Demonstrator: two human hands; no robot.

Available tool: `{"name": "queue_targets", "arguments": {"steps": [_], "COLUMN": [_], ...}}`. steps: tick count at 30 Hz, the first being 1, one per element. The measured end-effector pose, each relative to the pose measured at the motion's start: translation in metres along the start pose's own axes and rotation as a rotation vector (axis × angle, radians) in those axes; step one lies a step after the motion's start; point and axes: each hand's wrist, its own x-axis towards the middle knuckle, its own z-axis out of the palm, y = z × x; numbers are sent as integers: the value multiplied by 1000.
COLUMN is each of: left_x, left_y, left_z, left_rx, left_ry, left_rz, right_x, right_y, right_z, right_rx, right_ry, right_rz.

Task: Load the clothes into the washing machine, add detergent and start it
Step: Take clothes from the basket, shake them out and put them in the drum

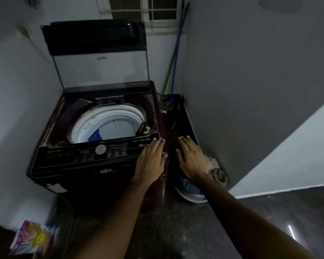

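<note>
Both left hand [151,161] & right hand [192,160]: fingers [158,146] straight, empty; washer [79,157] lid [94,37] upright, drum [120,127] faces up.

both arms reach forward, bare to the wrist. left hand [151,159]: palm down, fingers straight and close together, thumb tucked along the inner edge. right hand [192,160]: palm down, fingers straight and slightly fanned, thumb spread toward the left hand. the two hands lie side by side at about the same reach, near each other but apart. left forearm [120,212] runs back and to the left of its hand; right forearm [241,212] runs back and to the right of its hand.
</note>
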Motion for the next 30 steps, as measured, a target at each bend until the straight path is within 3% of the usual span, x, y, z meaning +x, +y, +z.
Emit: {"name": "queue_targets", "arguments": {"steps": [12,18,30], "left_x": [22,43,96], "left_y": [131,132,96], "left_z": [78,112,243], "left_rx": [-80,-104,-88], "left_ry": [-85,-175,-372], "left_rz": [-105,-137,79], "right_x": [-42,-42,-16], "right_y": [151,186,258], "right_z": [-17,7,104], "right_rx": [23,74,75], "right_ry": [-151,-192,-220], "right_rz": [62,180,377]}}
